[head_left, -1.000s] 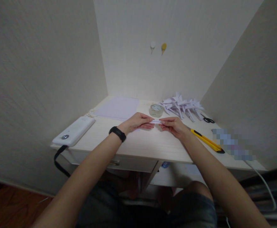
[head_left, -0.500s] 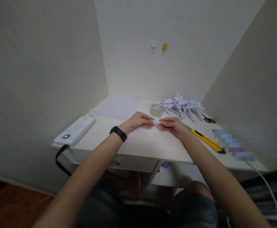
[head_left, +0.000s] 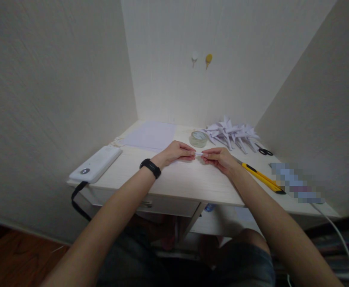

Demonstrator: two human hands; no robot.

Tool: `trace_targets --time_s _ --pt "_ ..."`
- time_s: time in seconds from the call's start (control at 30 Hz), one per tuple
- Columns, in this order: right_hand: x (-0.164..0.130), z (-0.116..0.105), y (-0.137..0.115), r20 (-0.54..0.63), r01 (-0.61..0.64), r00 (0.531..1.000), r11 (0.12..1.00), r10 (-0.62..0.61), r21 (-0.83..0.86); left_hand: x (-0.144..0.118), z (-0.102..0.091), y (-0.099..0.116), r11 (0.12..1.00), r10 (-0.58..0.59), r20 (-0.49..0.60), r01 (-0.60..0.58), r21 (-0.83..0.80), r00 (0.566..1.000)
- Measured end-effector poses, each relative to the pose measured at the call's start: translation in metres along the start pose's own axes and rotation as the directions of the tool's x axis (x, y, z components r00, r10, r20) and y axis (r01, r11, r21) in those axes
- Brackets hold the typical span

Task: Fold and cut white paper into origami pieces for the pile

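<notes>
My left hand (head_left: 177,152) and my right hand (head_left: 217,157) meet over the middle of the pale wooden desk (head_left: 174,181). Between their fingertips they pinch a small folded piece of white paper (head_left: 198,153), most of it hidden by the fingers. A black band sits on my left wrist. Behind the hands lies a flat sheet of white paper (head_left: 152,135), and a roll of clear tape (head_left: 198,138) stands just past my fingers.
A pile of folded white paper shapes (head_left: 229,132) lies at the back right, with black scissors (head_left: 264,151) beside it. A yellow utility knife (head_left: 259,177) lies right of my right arm. A white power bank (head_left: 95,164) rests at the left edge. Walls close in on three sides.
The hands have drawn slightly closer together, so less of the paper shows between them. Nothing else on the desk has moved.
</notes>
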State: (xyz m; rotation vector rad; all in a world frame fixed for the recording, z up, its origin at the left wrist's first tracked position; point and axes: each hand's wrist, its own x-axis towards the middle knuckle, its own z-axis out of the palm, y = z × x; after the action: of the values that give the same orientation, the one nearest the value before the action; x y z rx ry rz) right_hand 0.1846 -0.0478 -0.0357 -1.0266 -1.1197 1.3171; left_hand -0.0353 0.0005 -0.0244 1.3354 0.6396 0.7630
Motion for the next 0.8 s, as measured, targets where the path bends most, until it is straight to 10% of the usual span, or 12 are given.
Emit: trace_targets --time_s 0.47,0.8 --pt "0.0025 -0.0001 0.0044 -0.013 0.018 1.000 0.999 -0.018 -0.034 -0.0015 0.0014 0.0036 0.987 -0.088 0.003 0.087 0.134 0.996" --pt "0.0016 0.0016 0.0020 -0.020 -0.028 0.999 1.000 0.028 -0.005 0.0033 -0.0007 0.0002 0.848 0.164 -0.072 -0.103 0.519 0.984"
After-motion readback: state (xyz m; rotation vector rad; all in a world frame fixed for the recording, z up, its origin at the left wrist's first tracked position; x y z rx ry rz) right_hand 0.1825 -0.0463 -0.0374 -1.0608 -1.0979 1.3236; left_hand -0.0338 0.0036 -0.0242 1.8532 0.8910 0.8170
